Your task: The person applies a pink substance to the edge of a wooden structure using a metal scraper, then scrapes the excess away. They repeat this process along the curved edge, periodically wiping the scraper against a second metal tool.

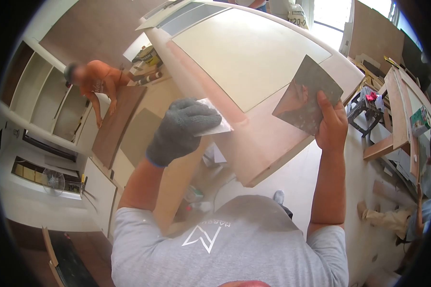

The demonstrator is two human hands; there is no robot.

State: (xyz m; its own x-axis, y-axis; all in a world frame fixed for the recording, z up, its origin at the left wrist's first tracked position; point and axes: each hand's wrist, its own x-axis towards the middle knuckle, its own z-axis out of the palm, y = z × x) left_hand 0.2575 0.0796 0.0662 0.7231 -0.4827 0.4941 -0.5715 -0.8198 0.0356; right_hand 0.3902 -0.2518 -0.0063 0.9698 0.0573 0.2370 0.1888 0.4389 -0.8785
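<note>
My left hand [175, 131], in a grey glove, grips a thin, pale, flat scraper [219, 125] over the near left part of a large panel [277, 138]. A pinkish smear of filler [227, 104] runs along the panel's left side, right by the scraper's edge. Bare and raised at the right, my right hand [332, 123] pinches a dark, shiny square plate [306, 81] between thumb and fingers. Some reddish-pink paste [297, 97] shows on the plate's left part. The plate overlaps the panel's right side in this view.
At the left, a person in orange [100, 79] leans over a brown board [117, 126]. A black step stool [366, 110] and a wooden frame [392, 115] stand at the right. Another person's legs [388, 220] show at lower right. A standing fan [53, 179] is far left.
</note>
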